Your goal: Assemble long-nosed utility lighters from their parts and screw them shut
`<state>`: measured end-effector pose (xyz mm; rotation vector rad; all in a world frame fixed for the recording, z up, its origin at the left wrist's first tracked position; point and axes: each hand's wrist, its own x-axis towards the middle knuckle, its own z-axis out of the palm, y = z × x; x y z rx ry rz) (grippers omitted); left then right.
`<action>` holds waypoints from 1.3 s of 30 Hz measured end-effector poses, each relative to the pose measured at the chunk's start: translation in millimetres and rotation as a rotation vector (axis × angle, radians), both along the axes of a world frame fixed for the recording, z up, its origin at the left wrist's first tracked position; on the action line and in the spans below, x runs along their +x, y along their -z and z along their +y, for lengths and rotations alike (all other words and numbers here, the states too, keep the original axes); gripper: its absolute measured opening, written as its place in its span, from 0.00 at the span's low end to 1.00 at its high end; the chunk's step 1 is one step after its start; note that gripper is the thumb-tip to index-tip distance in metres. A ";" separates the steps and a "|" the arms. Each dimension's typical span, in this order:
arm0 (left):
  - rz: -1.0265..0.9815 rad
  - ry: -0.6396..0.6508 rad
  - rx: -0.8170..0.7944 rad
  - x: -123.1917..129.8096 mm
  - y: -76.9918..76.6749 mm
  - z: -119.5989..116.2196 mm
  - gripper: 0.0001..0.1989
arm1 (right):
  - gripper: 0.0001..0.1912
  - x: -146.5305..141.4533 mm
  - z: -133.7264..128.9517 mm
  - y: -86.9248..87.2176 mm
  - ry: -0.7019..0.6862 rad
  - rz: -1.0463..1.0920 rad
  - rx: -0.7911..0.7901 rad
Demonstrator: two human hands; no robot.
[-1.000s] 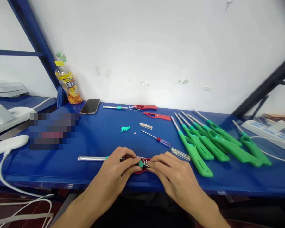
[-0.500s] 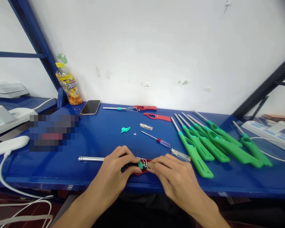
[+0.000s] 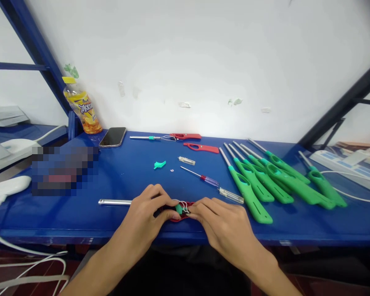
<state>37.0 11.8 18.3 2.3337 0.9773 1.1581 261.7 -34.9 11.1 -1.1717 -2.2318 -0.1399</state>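
Note:
Near the front edge of the blue table, my left hand [image 3: 151, 209] is closed on a red lighter casing [image 3: 175, 219] with a metal tube [image 3: 114, 202] pointing left. A green part [image 3: 179, 209] and looped white wires [image 3: 184, 204] show between my hands. My right hand [image 3: 220, 220] pinches at the wires and the casing's right side; its fingertips partly hide what they grip. Beyond lie a loose teal piece [image 3: 160, 165], a clear lighter tank [image 3: 186, 160], a screwdriver [image 3: 203, 178] and a second clear tank [image 3: 231, 195].
Several green lighters [image 3: 249, 197] lie at the right. Red lighter halves [image 3: 203, 148] rest near the wall, with a phone [image 3: 113, 137] and a drink bottle [image 3: 83, 107] at the back left. A white charger [image 3: 9, 187] and a power strip [image 3: 345, 164] flank the table.
The whole view has shifted slightly, so things sit a little further left and higher. Both hands keep nearly the same hold on the red casing and its parts.

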 end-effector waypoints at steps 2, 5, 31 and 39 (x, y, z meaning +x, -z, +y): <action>0.005 0.005 -0.009 -0.2 -0.3 0.7 0.08 | 0.10 0.1 0.0 -0.1 -0.006 0.009 -0.001; 0.017 0.017 -0.046 -1.3 -1.0 2.0 0.08 | 0.08 1.3 -1.3 -0.6 -0.037 0.021 -0.024; 0.012 0.045 -0.047 -8.7 2.0 -6.3 0.11 | 0.07 2.5 30.0 -44.3 -0.074 -0.340 -0.278; 0.000 0.045 -0.042 -8.4 2.3 -6.5 0.05 | 0.10 2.2 39.7 -45.4 -0.256 -0.621 -0.002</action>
